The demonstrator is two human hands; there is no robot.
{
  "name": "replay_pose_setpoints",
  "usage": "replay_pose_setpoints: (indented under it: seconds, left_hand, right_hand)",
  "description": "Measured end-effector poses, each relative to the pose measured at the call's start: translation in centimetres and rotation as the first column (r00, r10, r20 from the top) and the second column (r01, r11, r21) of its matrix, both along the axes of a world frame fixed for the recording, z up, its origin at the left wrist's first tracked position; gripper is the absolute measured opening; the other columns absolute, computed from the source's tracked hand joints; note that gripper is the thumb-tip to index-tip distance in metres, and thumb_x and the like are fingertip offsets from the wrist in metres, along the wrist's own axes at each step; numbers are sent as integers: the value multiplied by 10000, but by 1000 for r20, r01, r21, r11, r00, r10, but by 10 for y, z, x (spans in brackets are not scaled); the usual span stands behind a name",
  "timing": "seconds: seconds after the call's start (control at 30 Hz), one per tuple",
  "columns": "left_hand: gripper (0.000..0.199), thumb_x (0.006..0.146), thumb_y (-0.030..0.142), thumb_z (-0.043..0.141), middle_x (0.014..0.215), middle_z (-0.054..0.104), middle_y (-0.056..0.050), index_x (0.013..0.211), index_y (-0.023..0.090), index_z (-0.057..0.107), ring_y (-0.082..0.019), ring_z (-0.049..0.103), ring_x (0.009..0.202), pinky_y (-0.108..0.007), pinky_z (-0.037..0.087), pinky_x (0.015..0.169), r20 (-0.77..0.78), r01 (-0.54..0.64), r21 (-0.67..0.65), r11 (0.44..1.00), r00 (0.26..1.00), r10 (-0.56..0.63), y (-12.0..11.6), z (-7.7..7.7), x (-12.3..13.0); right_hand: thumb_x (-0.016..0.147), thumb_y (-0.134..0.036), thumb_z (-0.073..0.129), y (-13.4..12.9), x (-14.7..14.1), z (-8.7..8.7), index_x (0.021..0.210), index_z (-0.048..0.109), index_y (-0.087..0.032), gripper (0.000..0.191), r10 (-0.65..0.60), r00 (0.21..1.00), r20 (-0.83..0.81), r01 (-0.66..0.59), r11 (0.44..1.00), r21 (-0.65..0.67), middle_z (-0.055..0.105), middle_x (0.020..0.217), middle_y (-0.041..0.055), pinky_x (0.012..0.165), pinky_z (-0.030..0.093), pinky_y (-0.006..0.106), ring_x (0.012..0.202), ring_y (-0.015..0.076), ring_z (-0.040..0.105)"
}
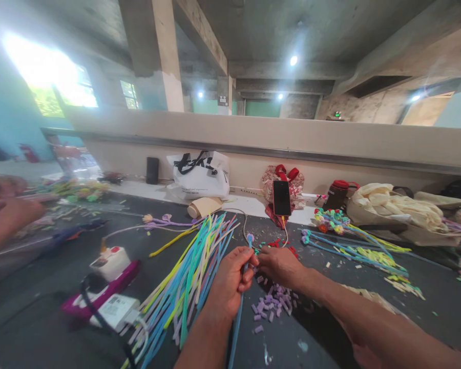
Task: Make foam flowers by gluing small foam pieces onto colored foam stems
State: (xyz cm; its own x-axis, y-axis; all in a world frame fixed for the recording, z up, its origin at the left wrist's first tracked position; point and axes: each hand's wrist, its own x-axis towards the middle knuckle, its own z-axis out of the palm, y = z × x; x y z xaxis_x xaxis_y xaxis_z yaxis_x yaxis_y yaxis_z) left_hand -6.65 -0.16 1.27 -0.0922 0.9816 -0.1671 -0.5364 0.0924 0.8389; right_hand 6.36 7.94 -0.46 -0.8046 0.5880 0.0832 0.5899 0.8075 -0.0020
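My left hand (230, 279) is closed around a long blue fuzzy stem (236, 328), held close to upright with its lower end running down past the wrist. A small lilac blossom (250, 238) shows at the stem's upper end. Beside it, my right hand (282, 265) has its fingers pinched together, almost touching the left fingertips. What sits in that pinch is hidden. Short purple pieces (276, 302) lie loose on the dark table just below my right hand. Left of my hands spreads a bundle of coloured fuzzy stems (192, 266).
A power strip (103, 294) with plugged chargers and cables lies left. Behind stand a white bag (200, 177), a phone (281, 197) on a cable, and a dark bottle (336, 195). Finished flower stems (332, 220) lie right. Another person's hand (15, 220) is at far left.
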Motion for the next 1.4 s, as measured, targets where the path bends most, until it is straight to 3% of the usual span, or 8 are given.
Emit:
replay_pose_setpoints:
  seconds: [0.23, 0.5, 0.6, 0.77, 0.9, 1.07, 1.27, 1.4]
  left_hand:
    - [147, 666, 273, 561, 590, 516, 57, 644, 165, 463, 5, 300, 324, -135, 106, 302, -10, 6, 5, 1000, 1000, -6, -1, 1, 0]
    - [130, 696, 265, 535, 618, 518, 49, 657, 165, 462, 3, 304, 336, -133, 118, 303, -37, 19, 16, 1000, 999, -19, -2, 1, 2]
    - [127, 701, 262, 527, 618, 517, 49, 652, 164, 464, 3, 305, 334, -134, 119, 301, -42, 22, 15, 1000, 999, -21, -2, 1, 3]
    - [133, 698, 262, 528, 603, 518, 53, 637, 160, 468, 7, 298, 325, -134, 115, 297, -43, 28, 8, 1000, 999, -27, -2, 1, 5]
    - [132, 693, 260, 531, 594, 515, 53, 639, 159, 467, 8, 293, 320, -132, 117, 294, -34, 35, 5, 999, 999, -35, -2, 1, 5]
    - [132, 709, 253, 522, 597, 517, 49, 643, 153, 467, 12, 293, 325, -122, 124, 294, -28, 53, 12, 999, 998, -52, -2, 1, 4]
    - [129, 725, 252, 521, 597, 539, 34, 655, 150, 484, -6, 389, 365, -105, 166, 285, -24, 106, 11, 994, 994, -106, -5, 2, 8]
    - [104, 711, 224, 535, 559, 542, 28, 652, 144, 504, -21, 442, 381, -101, 221, 283, 89, 205, -40, 978, 976, -201, -7, 4, 13]
  right_hand:
    - [741, -127, 424, 0, 19, 9, 778, 574, -183, 165, -132, 983, -131, 119, 987, -104, 615, 667, 3, 505, 340, 180, 601, 120, 555]
    - [725, -145, 496, -5, 32, 13, 833, 607, -197, 164, -97, 976, -194, 55, 976, -210, 629, 745, -21, 565, 387, 152, 657, 93, 573]
    - [738, -190, 499, -8, 30, 14, 790, 621, -206, 134, -71, 986, -153, 41, 981, -189, 626, 718, -16, 553, 386, 166, 640, 106, 580]
    - [747, -181, 465, -19, 18, 11, 806, 611, -204, 160, -47, 996, -71, 41, 996, -84, 602, 833, 40, 582, 373, 225, 735, 169, 582]
    - [748, -184, 466, -21, 5, 2, 735, 603, -198, 139, -21, 1000, -14, 20, 997, -81, 611, 764, 36, 555, 363, 218, 712, 172, 591]
    - [759, -171, 437, -19, -1, -4, 815, 582, -190, 156, -48, 997, -56, 42, 994, -105, 636, 800, 56, 525, 355, 213, 706, 176, 600]
    - [761, -147, 411, -26, 27, 12, 768, 557, -180, 150, -158, 963, -217, 119, 976, -183, 636, 705, 17, 549, 379, 191, 643, 131, 581]
    - [708, -78, 437, -41, 57, 27, 825, 575, -187, 212, -191, 931, -311, 102, 955, -279, 640, 750, -8, 610, 398, 166, 692, 105, 577]
